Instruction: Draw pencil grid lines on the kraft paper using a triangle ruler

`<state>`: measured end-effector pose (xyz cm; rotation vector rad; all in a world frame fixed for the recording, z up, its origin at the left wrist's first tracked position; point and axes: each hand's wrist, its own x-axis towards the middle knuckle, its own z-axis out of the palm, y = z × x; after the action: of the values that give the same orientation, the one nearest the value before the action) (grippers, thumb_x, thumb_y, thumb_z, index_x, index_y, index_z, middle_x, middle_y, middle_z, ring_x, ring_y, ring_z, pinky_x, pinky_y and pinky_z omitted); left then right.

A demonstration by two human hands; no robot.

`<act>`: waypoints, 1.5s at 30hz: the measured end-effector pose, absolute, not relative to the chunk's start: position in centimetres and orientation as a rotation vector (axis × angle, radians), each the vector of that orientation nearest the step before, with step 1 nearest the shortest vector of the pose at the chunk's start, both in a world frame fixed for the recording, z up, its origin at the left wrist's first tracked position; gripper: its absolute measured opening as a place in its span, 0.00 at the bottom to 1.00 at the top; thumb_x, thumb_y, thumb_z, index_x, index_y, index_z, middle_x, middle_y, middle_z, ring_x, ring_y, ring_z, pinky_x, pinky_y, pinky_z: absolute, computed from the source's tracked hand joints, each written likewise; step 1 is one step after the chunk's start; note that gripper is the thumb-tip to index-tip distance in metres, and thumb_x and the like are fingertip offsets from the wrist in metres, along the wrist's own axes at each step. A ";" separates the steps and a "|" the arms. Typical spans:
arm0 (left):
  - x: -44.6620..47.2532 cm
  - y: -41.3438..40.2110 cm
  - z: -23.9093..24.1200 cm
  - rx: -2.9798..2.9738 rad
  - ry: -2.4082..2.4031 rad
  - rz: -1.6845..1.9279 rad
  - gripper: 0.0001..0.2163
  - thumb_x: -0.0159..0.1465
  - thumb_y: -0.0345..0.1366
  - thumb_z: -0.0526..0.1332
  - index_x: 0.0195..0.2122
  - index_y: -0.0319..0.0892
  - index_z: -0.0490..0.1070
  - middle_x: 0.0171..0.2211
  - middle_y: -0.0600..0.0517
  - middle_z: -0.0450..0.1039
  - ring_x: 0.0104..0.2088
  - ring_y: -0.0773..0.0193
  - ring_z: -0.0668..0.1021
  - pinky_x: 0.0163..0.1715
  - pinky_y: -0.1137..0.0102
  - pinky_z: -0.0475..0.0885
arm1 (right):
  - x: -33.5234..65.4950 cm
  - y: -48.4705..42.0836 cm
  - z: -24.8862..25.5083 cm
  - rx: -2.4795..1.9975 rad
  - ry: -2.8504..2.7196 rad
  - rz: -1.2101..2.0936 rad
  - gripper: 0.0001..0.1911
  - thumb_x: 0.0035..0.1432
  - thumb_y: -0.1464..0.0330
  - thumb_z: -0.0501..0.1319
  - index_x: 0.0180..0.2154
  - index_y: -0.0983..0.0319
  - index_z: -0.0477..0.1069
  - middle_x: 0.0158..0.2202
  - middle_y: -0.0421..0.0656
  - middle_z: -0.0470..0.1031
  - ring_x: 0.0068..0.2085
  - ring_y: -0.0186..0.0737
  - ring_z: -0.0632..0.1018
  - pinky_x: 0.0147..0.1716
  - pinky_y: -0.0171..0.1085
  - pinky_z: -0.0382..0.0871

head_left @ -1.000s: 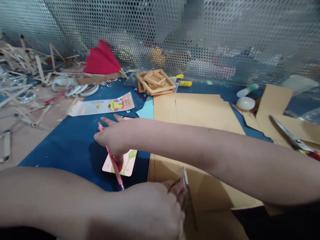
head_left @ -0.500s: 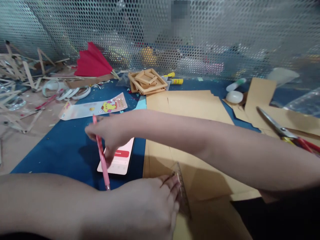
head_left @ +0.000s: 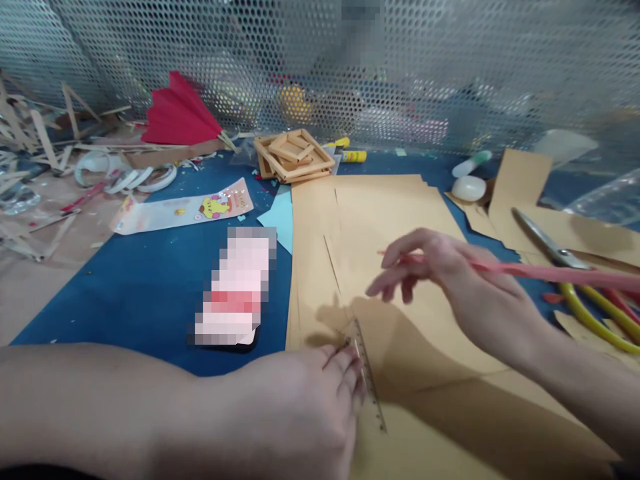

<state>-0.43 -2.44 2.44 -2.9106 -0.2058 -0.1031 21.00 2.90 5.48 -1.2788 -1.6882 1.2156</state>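
Observation:
My left hand (head_left: 310, 400) lies over a clear plastic ruler (head_left: 371, 387), its fingers together and pressing it onto brown kraft paper (head_left: 380, 207). The ruler's marked edge shows to the right of the fingertips; how far it reaches beneath them is hidden. Above the paper, right of the ruler, hovers my right hand (head_left: 445, 280), with a pink pen (head_left: 540, 272) lying across its curled fingers, slightly blurred. Thin dark lines run along the paper's left part. On the blue mat left of the paper lies a lit phone (head_left: 235, 287), touched by neither hand.
Scissors (head_left: 560, 253) with yellow and red handles lie at right near cut cardboard (head_left: 520, 180). At the back are stacked wooden frames (head_left: 295, 157), glue sticks (head_left: 354, 157) and a red paper fan (head_left: 180, 113). Tape rolls (head_left: 145, 179) and wooden sticks crowd the left. Perforated metal (head_left: 310, 53) stands behind.
My right hand has swung from over the phone to above the kraft paper at right, carrying the pink pen. The left hand keeps its place on the ruler.

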 end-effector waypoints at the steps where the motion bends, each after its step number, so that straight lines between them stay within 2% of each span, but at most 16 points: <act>1: -0.4 -2.4 2.6 -2.924 -0.180 -0.079 0.20 0.63 0.34 0.52 0.53 0.29 0.68 0.52 0.37 0.69 0.52 0.49 0.73 0.52 0.60 0.70 | 21.8 1.8 4.7 -1.276 -1.543 1.293 0.20 0.65 0.54 0.45 0.38 0.58 0.69 0.26 0.44 0.76 0.28 0.41 0.75 0.25 0.38 0.65; 3: -0.5 -2.3 2.8 -2.937 -0.160 -0.047 0.20 0.64 0.34 0.50 0.53 0.29 0.68 0.52 0.37 0.69 0.53 0.48 0.72 0.53 0.59 0.69 | 22.8 -0.2 3.6 -1.309 -1.355 1.335 0.15 0.64 0.59 0.50 0.40 0.58 0.71 0.23 0.43 0.75 0.27 0.41 0.75 0.24 0.38 0.66; 8: -0.5 -1.9 3.5 -2.967 -0.109 0.002 0.19 0.64 0.31 0.49 0.54 0.30 0.67 0.53 0.38 0.68 0.54 0.48 0.71 0.53 0.59 0.69 | 23.0 -2.3 3.1 -1.442 -1.368 1.182 0.04 0.57 0.64 0.61 0.32 0.57 0.73 0.26 0.39 0.74 0.29 0.36 0.74 0.28 0.33 0.68; 11: -0.3 -1.8 3.7 -2.987 -0.135 -0.017 0.19 0.65 0.31 0.48 0.53 0.31 0.69 0.52 0.39 0.69 0.53 0.50 0.72 0.53 0.61 0.70 | 22.5 -2.0 2.9 -1.457 -1.446 1.186 0.04 0.53 0.65 0.65 0.33 0.57 0.74 0.31 0.40 0.77 0.32 0.34 0.76 0.29 0.29 0.70; 13: -0.3 -1.7 3.8 -2.993 -0.169 -0.036 0.18 0.66 0.32 0.47 0.53 0.32 0.69 0.52 0.41 0.69 0.53 0.52 0.73 0.52 0.63 0.70 | 22.3 -1.8 2.5 -1.449 -1.467 1.190 0.04 0.53 0.66 0.66 0.33 0.57 0.74 0.32 0.39 0.77 0.32 0.32 0.77 0.29 0.27 0.70; 17: -0.2 -1.6 3.9 -2.962 -0.129 -0.042 0.17 0.65 0.32 0.50 0.51 0.34 0.71 0.52 0.42 0.70 0.52 0.54 0.74 0.50 0.65 0.72 | 22.2 -1.8 1.5 -1.462 -1.519 1.177 0.03 0.53 0.67 0.65 0.31 0.58 0.73 0.27 0.36 0.75 0.28 0.28 0.74 0.25 0.24 0.66; 23: -0.2 -1.5 4.3 -2.935 -0.071 -0.015 0.15 0.64 0.28 0.52 0.50 0.34 0.71 0.48 0.45 0.73 0.48 0.58 0.77 0.48 0.66 0.72 | 22.2 -1.6 1.3 -1.486 -1.504 1.178 0.07 0.53 0.68 0.65 0.27 0.61 0.67 0.23 0.36 0.71 0.24 0.27 0.69 0.20 0.26 0.62; 29: -0.6 -1.4 3.8 -2.996 -0.039 -0.015 0.15 0.65 0.30 0.52 0.50 0.33 0.70 0.49 0.44 0.73 0.50 0.58 0.76 0.49 0.66 0.71 | 22.0 -1.9 1.1 -1.485 -1.493 1.172 0.13 0.54 0.65 0.64 0.24 0.61 0.62 0.20 0.35 0.67 0.21 0.28 0.64 0.17 0.28 0.57; 37: -0.3 -1.1 4.1 -2.996 -0.021 -0.047 0.15 0.65 0.29 0.51 0.50 0.33 0.70 0.49 0.44 0.73 0.50 0.56 0.75 0.49 0.65 0.71 | 22.0 -2.1 0.3 -1.476 -1.544 1.171 0.16 0.55 0.60 0.63 0.23 0.61 0.63 0.22 0.36 0.67 0.23 0.30 0.64 0.19 0.31 0.57; 45: -0.4 -1.3 4.0 -3.016 -0.049 0.000 0.15 0.65 0.29 0.51 0.51 0.33 0.70 0.50 0.43 0.71 0.52 0.55 0.74 0.50 0.64 0.71 | 21.9 -2.0 0.4 -1.486 -1.546 1.197 0.14 0.56 0.61 0.62 0.24 0.60 0.65 0.20 0.35 0.66 0.23 0.29 0.64 0.18 0.30 0.57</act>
<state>-0.41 -1.26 3.96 -3.0163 -0.0490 0.0005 21.88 -1.97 0.37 -1.4860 -1.5463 1.1966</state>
